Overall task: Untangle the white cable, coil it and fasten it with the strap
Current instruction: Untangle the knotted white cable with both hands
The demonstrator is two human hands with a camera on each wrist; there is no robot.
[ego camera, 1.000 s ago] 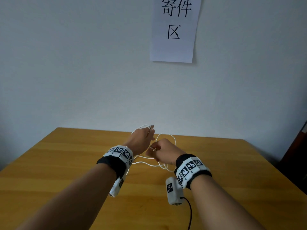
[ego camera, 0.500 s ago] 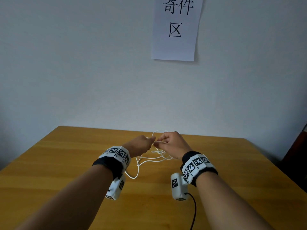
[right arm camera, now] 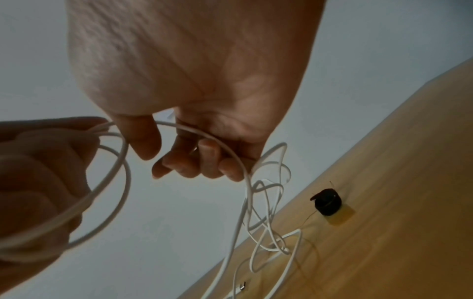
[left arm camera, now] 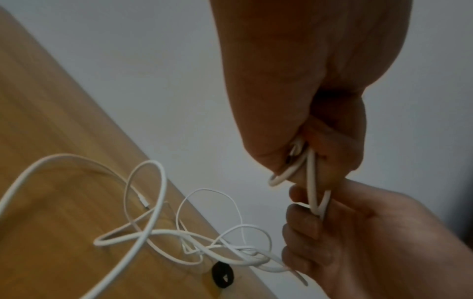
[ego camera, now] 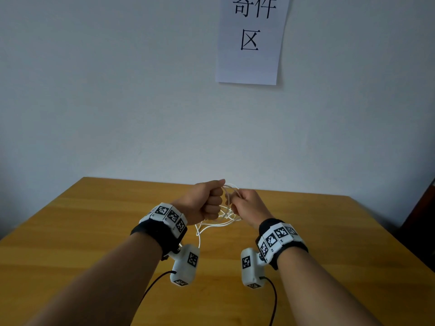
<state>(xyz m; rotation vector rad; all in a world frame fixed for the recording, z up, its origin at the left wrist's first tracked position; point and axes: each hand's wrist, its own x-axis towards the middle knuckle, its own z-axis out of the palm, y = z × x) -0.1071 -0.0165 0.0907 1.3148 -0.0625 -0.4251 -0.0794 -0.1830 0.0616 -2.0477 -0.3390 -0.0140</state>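
White cable (ego camera: 231,192) coiling, tangle still hanging.
Left hand (ego camera: 204,202) grips the loops; right hand (ego camera: 247,205) fingers (right arm camera: 204,161) curl round the strand. Strap (right arm camera: 327,204) lies on the worktop (ego camera: 94,231) beyond; next, free the knot.

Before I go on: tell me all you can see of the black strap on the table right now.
The black strap looks like a dark band rolled into a small, squat ring, with a short loose tab sticking out at one side. It sits on the wooden table, seemingly on a small yellowish patch. Neither hand touches it. Loops of the white cable hang and lie close by; the left wrist view cannot settle whether any strand touches it. Its material is unclear.
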